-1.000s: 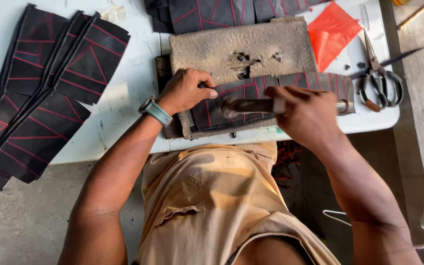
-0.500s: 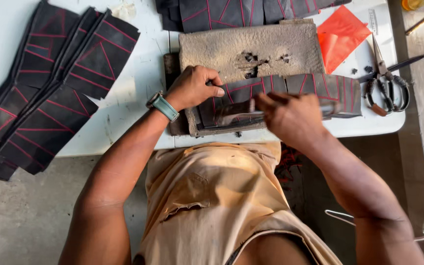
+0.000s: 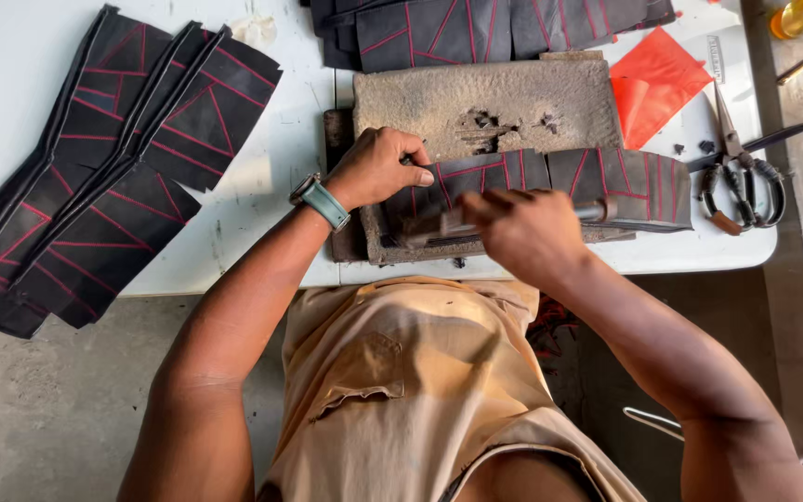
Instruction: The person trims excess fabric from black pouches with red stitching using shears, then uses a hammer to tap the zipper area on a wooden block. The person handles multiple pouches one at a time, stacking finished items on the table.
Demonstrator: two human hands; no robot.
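1. Head view: I see the left hand (image 3: 378, 169) curled into a narrow fist, knuckles pressing the left end of a black strip with red stitching (image 3: 550, 181) that lies across a worn grey block (image 3: 490, 102) at the table's near edge.
2. The right hand (image 3: 527, 232) is blurred, closed around a dark metal tool (image 3: 439, 226) laid along the strip's near edge; I cannot tell what kind of tool it is.
3. At 3 o'clock from the strip, scissors (image 3: 741, 177) lie on the white table (image 3: 281, 167).
4. At 1 o'clock sits an orange-red sheet (image 3: 657, 79).
5. At 9 o'clock, stitched black panels (image 3: 95, 177) fan out, overhanging the table edge.
6. At 12 o'clock, more black pieces (image 3: 476, 28) are stacked.
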